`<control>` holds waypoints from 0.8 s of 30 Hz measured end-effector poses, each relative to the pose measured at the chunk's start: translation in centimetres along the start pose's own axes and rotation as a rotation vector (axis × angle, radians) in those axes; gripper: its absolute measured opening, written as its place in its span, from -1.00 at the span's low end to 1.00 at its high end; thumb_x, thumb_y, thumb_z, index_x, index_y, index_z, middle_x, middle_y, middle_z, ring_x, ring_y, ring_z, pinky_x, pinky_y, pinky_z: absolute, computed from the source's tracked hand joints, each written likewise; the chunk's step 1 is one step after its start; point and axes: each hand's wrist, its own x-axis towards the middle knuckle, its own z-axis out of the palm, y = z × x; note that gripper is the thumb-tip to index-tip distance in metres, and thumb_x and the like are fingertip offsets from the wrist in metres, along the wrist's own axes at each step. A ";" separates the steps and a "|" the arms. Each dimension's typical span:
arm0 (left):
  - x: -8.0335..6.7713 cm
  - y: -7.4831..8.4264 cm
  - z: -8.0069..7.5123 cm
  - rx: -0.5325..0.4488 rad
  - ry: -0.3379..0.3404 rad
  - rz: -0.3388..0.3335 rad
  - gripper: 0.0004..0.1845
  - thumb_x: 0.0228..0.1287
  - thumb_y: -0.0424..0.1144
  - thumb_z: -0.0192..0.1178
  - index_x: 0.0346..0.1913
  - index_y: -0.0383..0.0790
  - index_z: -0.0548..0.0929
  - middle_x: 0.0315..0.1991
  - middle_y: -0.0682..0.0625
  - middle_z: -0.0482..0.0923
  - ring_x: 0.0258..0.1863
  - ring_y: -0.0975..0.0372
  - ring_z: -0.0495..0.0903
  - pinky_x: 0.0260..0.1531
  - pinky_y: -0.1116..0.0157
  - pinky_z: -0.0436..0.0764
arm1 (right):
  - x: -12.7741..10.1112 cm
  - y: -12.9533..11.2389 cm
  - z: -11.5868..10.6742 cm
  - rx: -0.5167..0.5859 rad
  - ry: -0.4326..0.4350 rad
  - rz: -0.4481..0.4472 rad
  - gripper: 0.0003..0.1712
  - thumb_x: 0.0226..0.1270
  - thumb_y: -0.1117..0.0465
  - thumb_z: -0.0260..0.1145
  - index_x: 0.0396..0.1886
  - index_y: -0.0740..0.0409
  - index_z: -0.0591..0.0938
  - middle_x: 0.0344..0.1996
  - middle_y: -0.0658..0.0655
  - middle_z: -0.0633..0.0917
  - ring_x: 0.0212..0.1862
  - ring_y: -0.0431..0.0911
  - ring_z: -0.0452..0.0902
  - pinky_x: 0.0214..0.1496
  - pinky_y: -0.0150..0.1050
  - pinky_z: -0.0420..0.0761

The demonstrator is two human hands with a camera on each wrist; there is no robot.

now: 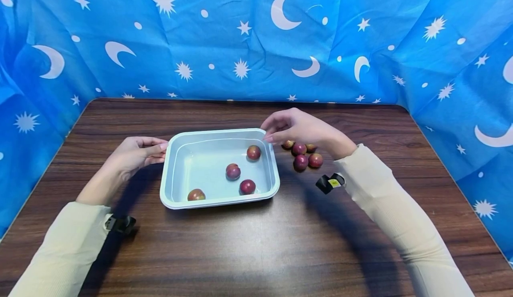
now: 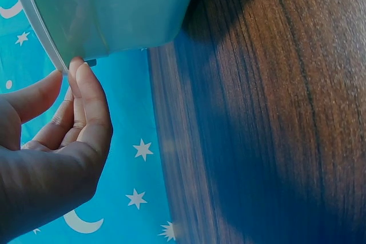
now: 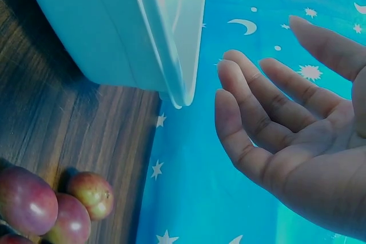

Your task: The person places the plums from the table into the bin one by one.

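A pale blue tray (image 1: 168, 176) stands on the middle of the dark wooden table. Several red plums lie in it, among them one (image 1: 253, 152) at the far right and one (image 1: 196, 195) at the near left. More plums (image 1: 301, 160) lie in a small pile on the table to the tray's right. My left hand (image 1: 159, 151) touches the tray's left rim with straight fingers; the left wrist view shows the fingertips (image 2: 80, 72) against the rim (image 2: 34, 32). My right hand (image 1: 267, 132) hovers over the tray's far right corner, fingers spread (image 3: 257, 107), holding nothing.
A blue cloth (image 1: 256, 43) printed with moons and stars walls the table on three sides. Bare wood (image 1: 256, 243) spreads between the tray and the near edge. The piled plums (image 3: 57, 210) lie just outside the tray's wall (image 3: 97, 38).
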 end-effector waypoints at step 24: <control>0.0 -0.2 0.0 -0.025 0.002 0.015 -0.75 0.35 -0.43 -0.04 -0.01 -0.57 0.37 -0.43 0.14 0.58 -0.39 0.36 0.60 -0.23 0.37 0.63 | -2.2 2.5 -1.7 0.036 0.071 0.042 -0.66 0.26 0.17 0.25 0.01 0.14 0.53 -0.16 0.13 0.64 -0.09 -0.01 0.54 0.06 -0.12 0.48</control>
